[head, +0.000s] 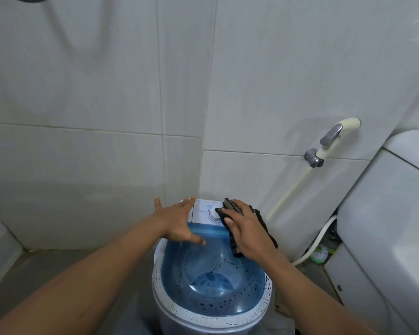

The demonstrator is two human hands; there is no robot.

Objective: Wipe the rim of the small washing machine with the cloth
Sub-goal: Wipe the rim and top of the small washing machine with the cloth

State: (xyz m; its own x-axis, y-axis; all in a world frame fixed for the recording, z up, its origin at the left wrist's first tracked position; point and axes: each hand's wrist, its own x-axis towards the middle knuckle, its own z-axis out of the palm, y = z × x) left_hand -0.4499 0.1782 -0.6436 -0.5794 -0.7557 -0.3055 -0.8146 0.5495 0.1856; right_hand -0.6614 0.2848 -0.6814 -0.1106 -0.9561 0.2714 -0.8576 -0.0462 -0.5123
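Note:
The small washing machine [169,313] stands low in the middle, white with a speckled rim and a blue see-through lid over the tub. Its white control panel with a round dial [213,215] sits at the back edge. My right hand [246,229] presses a dark cloth [235,247] against the back right of the rim, beside the dial; the cloth hangs down on both sides of the hand. My left hand [177,222] hovers with fingers spread over the back left of the machine, holding nothing.
Tiled walls meet in a corner right behind the machine. A bidet sprayer [334,136] hangs on the wall to the right, its hose running down. A white toilet tank [392,213] fills the right side. Grey floor lies to the left.

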